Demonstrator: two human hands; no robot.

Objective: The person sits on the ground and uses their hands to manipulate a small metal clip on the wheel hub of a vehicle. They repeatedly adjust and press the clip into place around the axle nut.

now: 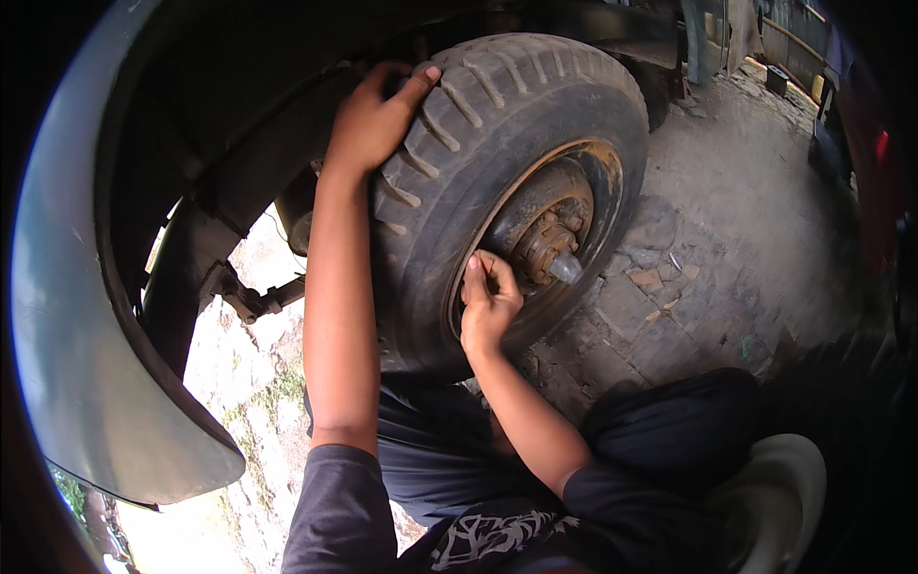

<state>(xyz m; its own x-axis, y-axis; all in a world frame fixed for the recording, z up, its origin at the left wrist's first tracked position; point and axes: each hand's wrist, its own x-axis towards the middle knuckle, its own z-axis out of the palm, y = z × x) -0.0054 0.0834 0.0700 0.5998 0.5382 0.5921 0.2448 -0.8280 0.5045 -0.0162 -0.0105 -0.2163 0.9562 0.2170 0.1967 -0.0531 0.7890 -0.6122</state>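
Note:
A large, worn black tyre (426, 230) with chunky tread stands upright on a rusty wheel rim (608, 165). My left hand (373, 122) grips the tyre's upper left shoulder, its thumb lying on the tread. Its other fingers curl toward the back of the tyre and are partly hidden. Lower down, my right hand (491, 304) is closed at the near left edge of the rim, thumb and curled fingers hooked there. Anything small within that grip is hidden. A greasy hub (545, 241) with a grey cap (566, 268) juts out from the rim's centre.
A grey-green fender (124, 421) curves down the left side. Dark metal chassis parts (244, 297) lie behind the tyre. On the right, the dusty paved floor (708, 249) has broken rubble (660, 277). A pale round object (784, 488) sits at lower right, beside my bent knee.

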